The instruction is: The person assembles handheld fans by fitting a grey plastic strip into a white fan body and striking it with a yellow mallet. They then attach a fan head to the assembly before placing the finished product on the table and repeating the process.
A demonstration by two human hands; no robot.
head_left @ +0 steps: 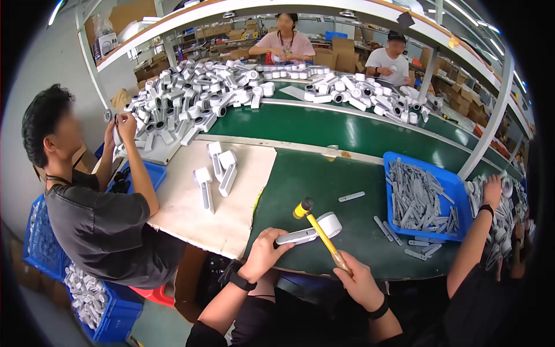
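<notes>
My left hand (263, 254) is closed round the handle end of a white and grey handheld device (298, 236) with a round, drum-shaped head. It points to the right above the green tabletop (324, 196). A hammer (324, 236) with a yellow shaft and a black-and-yellow head is gripped low on its handle by my right hand (361, 286). Its shaft crosses in front of the device's round head; I cannot tell whether they touch. One loose grey strip (351, 196) lies beyond the hammer.
A blue tray (388, 199) of grey strips stands to the right, with several loose strips beside it. On the left, three similar devices lie on a beige board (243, 191). A large pile of devices (196, 95) covers the far conveyor. Co-workers sit left and opposite; another arm (477, 231) reaches in from the right.
</notes>
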